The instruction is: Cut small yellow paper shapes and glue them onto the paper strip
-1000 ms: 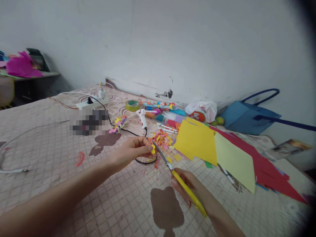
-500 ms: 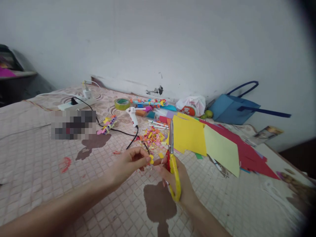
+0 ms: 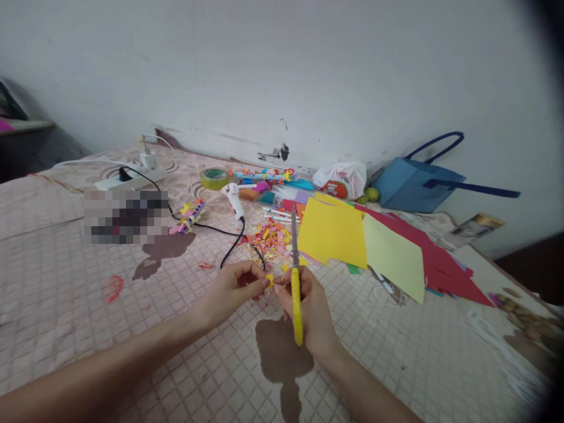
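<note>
Between the fingertips of my left hand (image 3: 240,292) is a small yellow paper piece (image 3: 270,280), pinched near the middle of the view. My right hand (image 3: 311,305) is closed around the yellow-handled scissors (image 3: 296,299), whose blades point away from me. The thumb and fingertips of that hand meet the yellow piece as well, close against my left fingers. Just beyond the hands lies a heap of colourful paper scraps (image 3: 274,235). To its left rests a white glue gun (image 3: 233,201) on its black cord.
Yellow sheets (image 3: 335,232), a pale green sheet (image 3: 394,255) and red sheets (image 3: 434,264) spread to the right. At the back are a tape roll (image 3: 214,178), a plastic bag (image 3: 341,179) and a blue bag (image 3: 416,185). A power strip (image 3: 132,177) and decorated purple stick (image 3: 192,216) lie left.
The scissors have turned in my right hand, from a tilted side view to nearly edge-on, and shifted slightly left. My right fingers have come closer to the yellow piece. The view shifted slightly.
</note>
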`<action>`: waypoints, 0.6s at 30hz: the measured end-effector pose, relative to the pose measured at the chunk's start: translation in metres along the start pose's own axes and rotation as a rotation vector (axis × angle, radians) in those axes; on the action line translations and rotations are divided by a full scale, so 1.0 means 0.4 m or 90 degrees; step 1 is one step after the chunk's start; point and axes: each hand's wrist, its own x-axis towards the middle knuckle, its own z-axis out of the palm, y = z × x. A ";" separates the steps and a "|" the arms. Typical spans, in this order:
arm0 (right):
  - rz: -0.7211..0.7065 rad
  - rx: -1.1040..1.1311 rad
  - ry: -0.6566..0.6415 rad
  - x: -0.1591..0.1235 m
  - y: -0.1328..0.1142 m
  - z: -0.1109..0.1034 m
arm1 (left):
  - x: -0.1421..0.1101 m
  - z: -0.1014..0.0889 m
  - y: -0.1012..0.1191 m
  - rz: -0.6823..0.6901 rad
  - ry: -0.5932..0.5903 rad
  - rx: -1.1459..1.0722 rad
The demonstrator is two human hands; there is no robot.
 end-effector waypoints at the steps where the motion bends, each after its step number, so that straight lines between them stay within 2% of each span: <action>1: 0.002 -0.003 0.002 0.001 0.001 0.000 | 0.000 0.000 -0.002 -0.002 -0.004 0.000; 8: -0.104 -0.059 0.062 0.008 0.045 -0.001 | -0.002 0.005 -0.004 -0.046 -0.018 -0.051; 14: -0.126 -0.124 0.042 0.004 0.066 -0.001 | -0.002 0.003 -0.001 -0.066 -0.023 -0.078; 18: -0.105 -0.084 0.026 0.001 0.050 -0.002 | 0.002 -0.006 0.004 -0.097 -0.026 -0.094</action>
